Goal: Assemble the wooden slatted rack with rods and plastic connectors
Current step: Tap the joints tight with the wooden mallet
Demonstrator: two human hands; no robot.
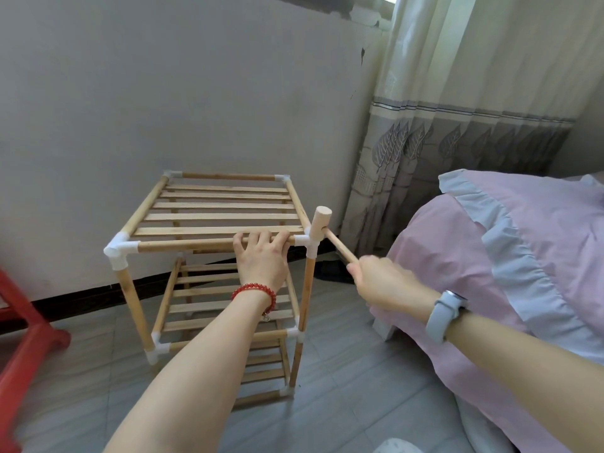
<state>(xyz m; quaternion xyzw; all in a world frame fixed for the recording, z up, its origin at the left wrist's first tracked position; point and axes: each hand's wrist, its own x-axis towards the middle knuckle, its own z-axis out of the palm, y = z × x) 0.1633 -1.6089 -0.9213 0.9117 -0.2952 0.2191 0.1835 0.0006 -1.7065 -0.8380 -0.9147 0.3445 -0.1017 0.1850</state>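
The wooden rack [225, 256] stands on the grey floor [343, 371] near the wall [163, 93], with three slatted shelves already in. The left hand [261, 256] lies over the front top rod [183, 246], fingers curled on it, likely to keep the rack from wobbling. The right hand [376, 279] is wrapped tight round the handle of a small wooden mallet [322, 225]. The mallet head sits against the white plastic connector [310, 245] at the front right top corner, probably to knock it down snug onto the upright rod [305, 295]. A pink bed [490, 256] is close by on the right
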